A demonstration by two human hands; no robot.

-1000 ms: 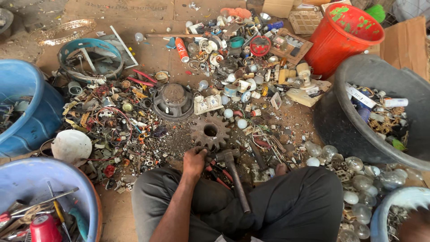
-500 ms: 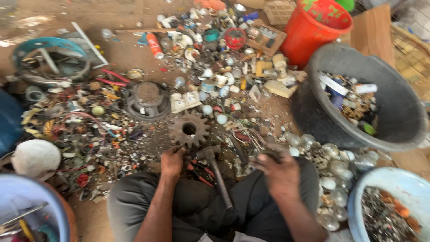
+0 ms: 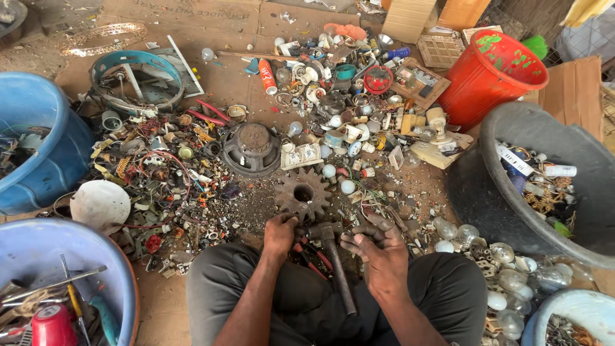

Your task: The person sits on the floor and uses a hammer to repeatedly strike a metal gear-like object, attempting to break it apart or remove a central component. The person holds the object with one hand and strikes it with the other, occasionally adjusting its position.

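Crowding both hands: rusty gear (image 3: 303, 193), hammer (image 3: 333, 256), bulbs (image 3: 477, 240), left hand (image 3: 280, 232) fingers curled, right hand (image 3: 378, 247) fingers loosely bent.

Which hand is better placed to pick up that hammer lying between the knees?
Probably the right hand: it rests beside the hammer head, fingers curled toward it. The left hand sits at the rusty gear edge.

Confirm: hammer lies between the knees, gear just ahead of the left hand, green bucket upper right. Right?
Not quite. The bucket at upper right is red, with only green smears on its rim, as the head view shows. The hammer does lie between the knees, and the gear sits just ahead of the left hand.
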